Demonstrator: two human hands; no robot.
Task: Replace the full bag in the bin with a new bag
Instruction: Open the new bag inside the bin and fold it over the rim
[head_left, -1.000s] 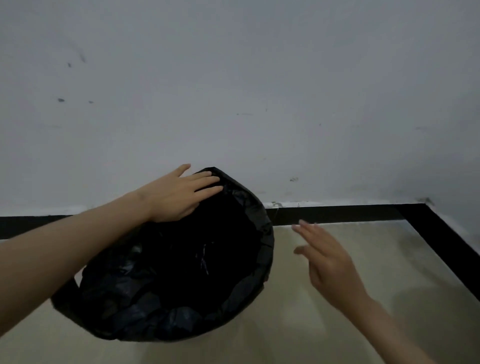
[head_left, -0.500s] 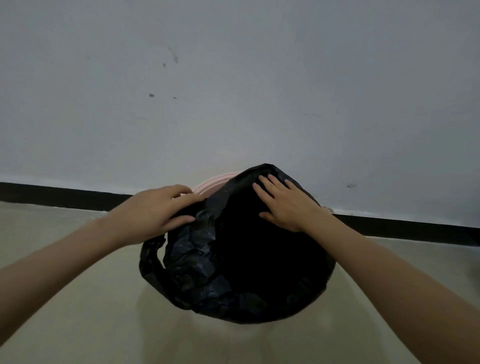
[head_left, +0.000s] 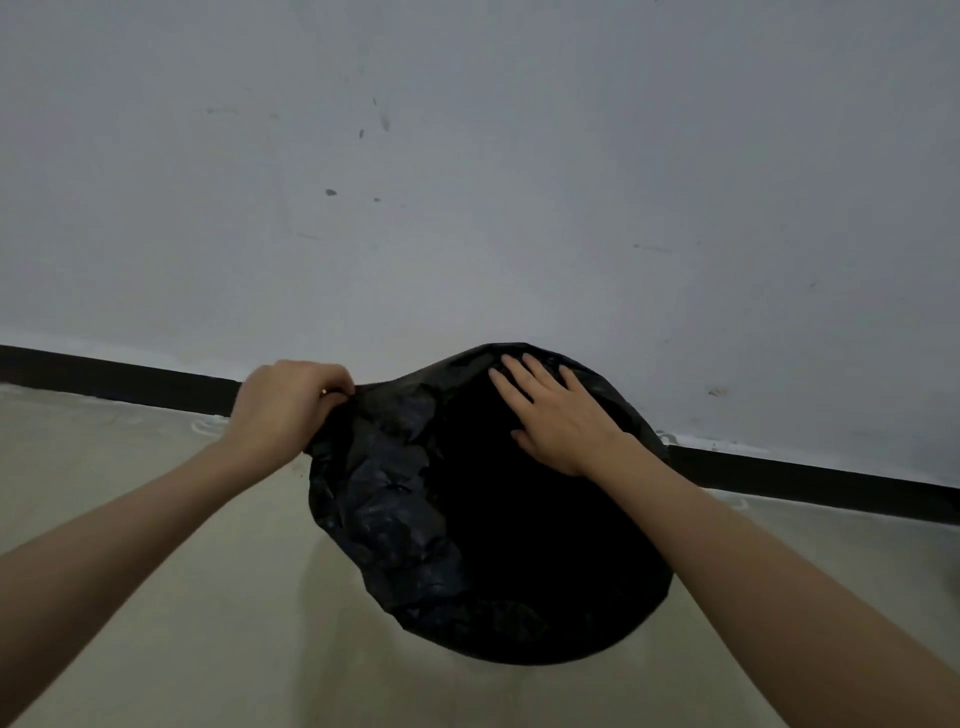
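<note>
A black plastic bag (head_left: 415, 519) is draped over the round mouth of a bin on the floor, and it hides the bin completely. My left hand (head_left: 285, 410) is closed on the bag's edge at the far left of the rim. My right hand (head_left: 556, 415) lies flat with its fingers spread on the bag at the far side of the opening, pressing the plastic down. The inside of the bag is dark and nothing shows in it.
The bin stands close to a pale wall (head_left: 467, 208) with a black skirting board (head_left: 130, 379) along its foot. Beige floor (head_left: 208, 623) lies to the left of the bin and in front of it.
My left hand has closed on the bag's left edge and pulled it over the pink rim that showed before. My right hand came onto the bag's far side a second ago and stays there.
</note>
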